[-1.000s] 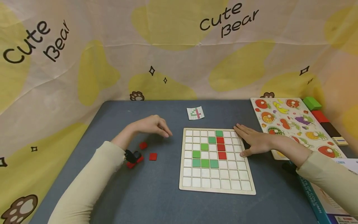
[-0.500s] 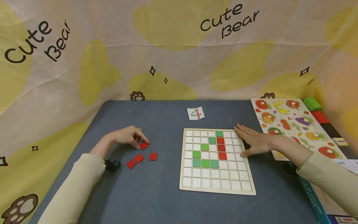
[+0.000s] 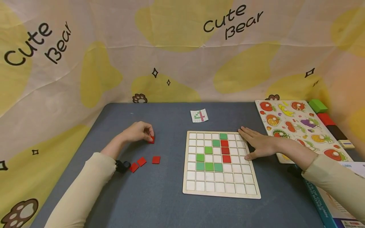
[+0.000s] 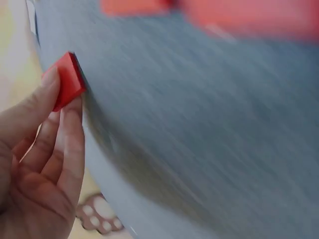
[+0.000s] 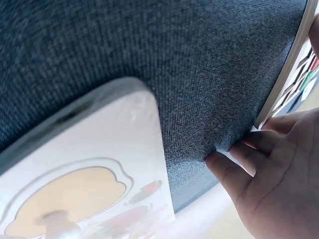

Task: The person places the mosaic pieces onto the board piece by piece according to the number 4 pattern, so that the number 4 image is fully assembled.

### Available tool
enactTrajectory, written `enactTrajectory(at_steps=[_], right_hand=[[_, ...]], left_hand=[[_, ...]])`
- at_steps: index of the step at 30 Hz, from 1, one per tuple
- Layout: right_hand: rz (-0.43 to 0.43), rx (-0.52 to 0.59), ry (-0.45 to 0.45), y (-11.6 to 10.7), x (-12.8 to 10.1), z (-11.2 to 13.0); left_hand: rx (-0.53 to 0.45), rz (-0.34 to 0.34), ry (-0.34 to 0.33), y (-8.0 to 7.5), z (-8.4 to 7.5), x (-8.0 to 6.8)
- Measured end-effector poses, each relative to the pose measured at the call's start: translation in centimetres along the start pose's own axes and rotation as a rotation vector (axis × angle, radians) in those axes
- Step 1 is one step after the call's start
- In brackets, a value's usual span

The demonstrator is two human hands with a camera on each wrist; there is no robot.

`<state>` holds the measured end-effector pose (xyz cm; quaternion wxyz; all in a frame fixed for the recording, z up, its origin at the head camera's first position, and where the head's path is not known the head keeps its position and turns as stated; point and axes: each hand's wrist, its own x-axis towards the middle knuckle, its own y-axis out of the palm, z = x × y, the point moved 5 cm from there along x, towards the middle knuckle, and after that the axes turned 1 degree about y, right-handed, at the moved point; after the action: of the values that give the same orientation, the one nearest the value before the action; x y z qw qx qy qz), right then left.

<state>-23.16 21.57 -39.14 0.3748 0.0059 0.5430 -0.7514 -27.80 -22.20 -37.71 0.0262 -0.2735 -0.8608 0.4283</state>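
Grid board (image 3: 221, 190) is lying on the grey table (image 3: 159, 196). Right hand (image 3: 258, 144) is pressing its right edge, fingers flat. Left hand (image 3: 138, 131) is pinching a red tile (image 3: 151, 139) left of the board; the left wrist view alone is showing thumb and forefinger clamping it (image 4: 67, 82).

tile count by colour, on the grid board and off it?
Red tiles on the grid board: 3
Green tiles on the board: 7
Red tiles loose on the table: 3
Red tile pinched in the left hand: 1
Total: 14 tiles (7 red, 7 green)
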Motion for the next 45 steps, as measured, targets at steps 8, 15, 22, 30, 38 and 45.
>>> enactTrajectory(at_steps=[8,15,22,30,38,45], right_hand=[[0.001,0.007,0.001,0.0,0.0,0.4],[-0.002,-0.019,0.005,-0.1,0.2,0.2],[-0.004,-0.023,0.007,-0.1,0.1,0.1],[-0.010,-0.014,0.006,-0.2,0.0,0.1],[-0.014,-0.012,0.003,-0.2,-0.1,0.0],[-0.018,-0.009,-0.004,0.0,-0.2,-0.1]], left_hand=[[-0.007,-0.092,0.069,2.8,-5.9,3.7],[-0.061,-0.049,0.179,8.2,-12.8,5.8],[-0.029,0.023,0.241,12.8,-18.2,6.5],[0.160,0.062,0.287,16.0,-21.2,6.3],[0.245,0.037,0.307,16.8,-21.9,5.5],[0.360,0.009,0.342,17.4,-22.1,5.2]])
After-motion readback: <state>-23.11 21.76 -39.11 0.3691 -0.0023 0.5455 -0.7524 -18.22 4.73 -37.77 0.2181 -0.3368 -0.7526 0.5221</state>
